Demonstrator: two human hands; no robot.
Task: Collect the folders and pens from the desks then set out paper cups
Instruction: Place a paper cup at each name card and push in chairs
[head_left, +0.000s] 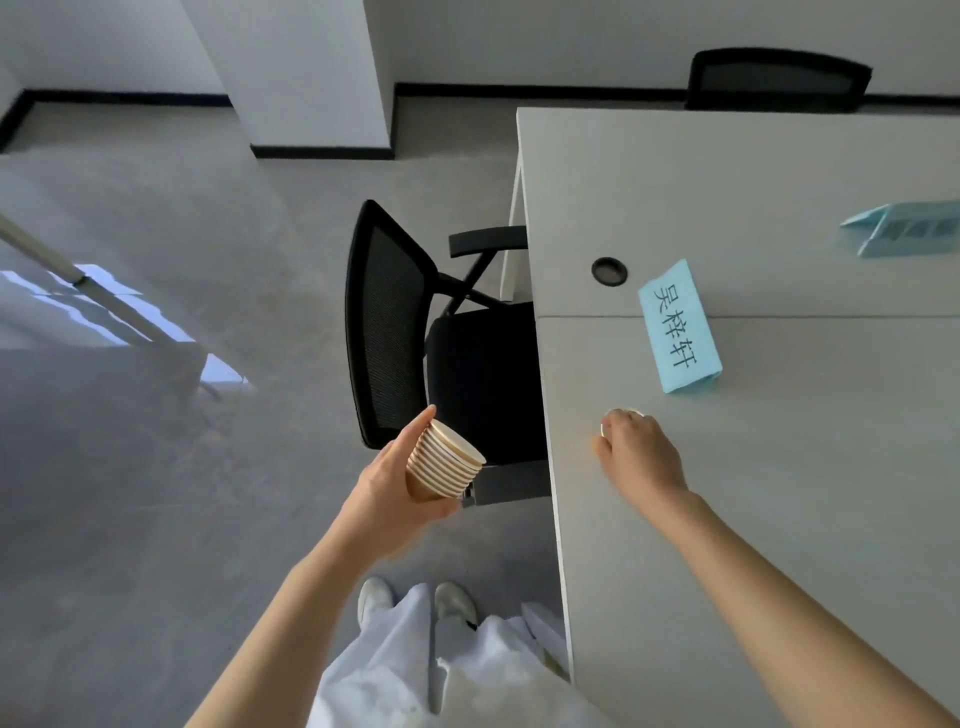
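Clothing: white trousers (415, 670) and pale shoes (374, 597) sit lowest in view, just left of the desk's near corner.
Left hand: left hand (400, 483) is curled round a nested stack of paper cups (444, 460), held tilted over the floor, left of the desk edge and in front of the chair.
Chair: black mesh chair (395, 322) is pushed up to the desk's left side, its seat partly under the top.
Desk: pale desk (779, 519) fills the right half; no folders or pens show on it.
Right hand: right hand (639, 452) has fingers curled down over a single cup (623, 414), which rests on the desk near its left edge; only a strip of rim shows.
Name cards: blue name card (680, 327) lies beyond the cup; a second card (904, 228) sits farther right; a round cable hole (609, 270) lies just left of the first.
Risk: the cup stands close to the left edge, so a careless release or a brushing wrist could tip it off; the tilted stack could shed cups if the grip loosens.
Room: open desk surface lies right of the cup; bare floor lies left of the chair.
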